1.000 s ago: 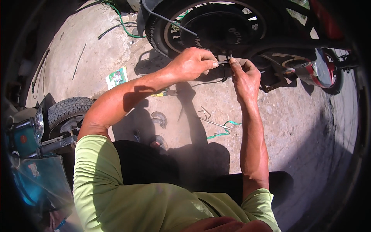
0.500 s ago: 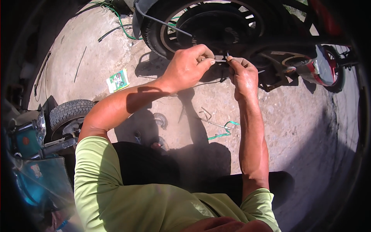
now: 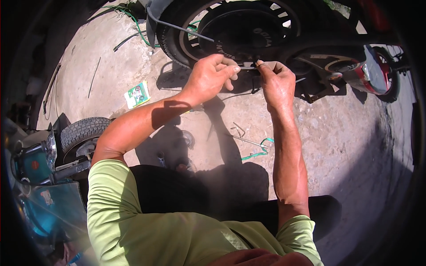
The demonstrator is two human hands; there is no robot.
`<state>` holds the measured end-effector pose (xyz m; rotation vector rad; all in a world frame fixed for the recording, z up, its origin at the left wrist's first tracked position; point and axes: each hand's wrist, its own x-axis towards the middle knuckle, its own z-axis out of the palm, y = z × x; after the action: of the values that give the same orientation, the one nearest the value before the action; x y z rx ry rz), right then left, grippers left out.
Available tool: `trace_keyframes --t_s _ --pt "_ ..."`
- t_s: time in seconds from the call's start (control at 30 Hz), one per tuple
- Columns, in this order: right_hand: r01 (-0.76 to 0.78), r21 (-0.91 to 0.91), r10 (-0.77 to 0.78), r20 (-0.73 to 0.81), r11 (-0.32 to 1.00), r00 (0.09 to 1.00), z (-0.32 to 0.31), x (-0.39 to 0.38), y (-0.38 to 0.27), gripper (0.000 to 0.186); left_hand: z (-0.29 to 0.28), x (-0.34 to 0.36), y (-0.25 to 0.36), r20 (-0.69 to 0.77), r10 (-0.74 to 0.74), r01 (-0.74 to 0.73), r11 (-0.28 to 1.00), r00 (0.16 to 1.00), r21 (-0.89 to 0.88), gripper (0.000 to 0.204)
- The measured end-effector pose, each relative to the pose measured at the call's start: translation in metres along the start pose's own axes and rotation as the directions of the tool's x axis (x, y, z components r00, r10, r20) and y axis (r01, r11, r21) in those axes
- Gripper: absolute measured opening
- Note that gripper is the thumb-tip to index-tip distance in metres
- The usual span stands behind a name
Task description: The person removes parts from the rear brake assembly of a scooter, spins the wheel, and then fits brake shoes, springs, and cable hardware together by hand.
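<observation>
Beside the lower rim of the big black wheel [image 3: 242, 26], both my hands are raised close together. A thin, light metal rod [image 3: 249, 68] spans the gap between their fingertips. My left hand [image 3: 207, 79] has thumb and forefinger pinched at the rod's left end, its other fingers hanging loosely apart. My right hand [image 3: 278, 82] is closed, thumb and forefinger pressed together at the rod's right end, beside a small dark part at the wheel's hub side. What exactly sits between the right fingertips is hidden. A grey bar [image 3: 182, 29] slants across the wheel.
A red and black vehicle body [image 3: 372, 73] extends to the right. On the concrete lie a metal rod with green ribbon [image 3: 255, 154], a green-and-white packet [image 3: 137, 94] and a thin stick [image 3: 94, 77]. A teal vehicle [image 3: 53, 199] with a treaded tyre [image 3: 80, 133] stands left.
My left hand has shifted slightly left, away from my right hand, and its lower fingers have loosened and spread. My right hand stays nearly in place. The view has shifted a little.
</observation>
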<state>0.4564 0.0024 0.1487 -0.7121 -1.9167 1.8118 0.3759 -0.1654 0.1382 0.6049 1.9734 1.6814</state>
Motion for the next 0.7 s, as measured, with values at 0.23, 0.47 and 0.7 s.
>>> trace_keyframes --t_s 0.23,0.47,0.7 --pt "-0.044 0.044 0.042 0.039 0.998 0.998 -0.008 0.012 0.015 0.026 0.013 -0.002 0.038 -0.046 0.295 -0.279 0.936 0.954 0.214 0.016" --pt "0.006 0.141 -0.006 -0.002 0.990 1.000 -0.009 0.002 0.012 0.028 0.034 0.024 0.055 0.150 0.706 -0.609 0.460 0.692 0.646 0.019" --pt "0.195 0.162 -0.185 -0.075 0.967 0.980 -0.022 -0.002 -0.002 0.031 0.053 0.030 0.044 0.180 0.705 -0.624 0.442 0.686 0.645 0.025"
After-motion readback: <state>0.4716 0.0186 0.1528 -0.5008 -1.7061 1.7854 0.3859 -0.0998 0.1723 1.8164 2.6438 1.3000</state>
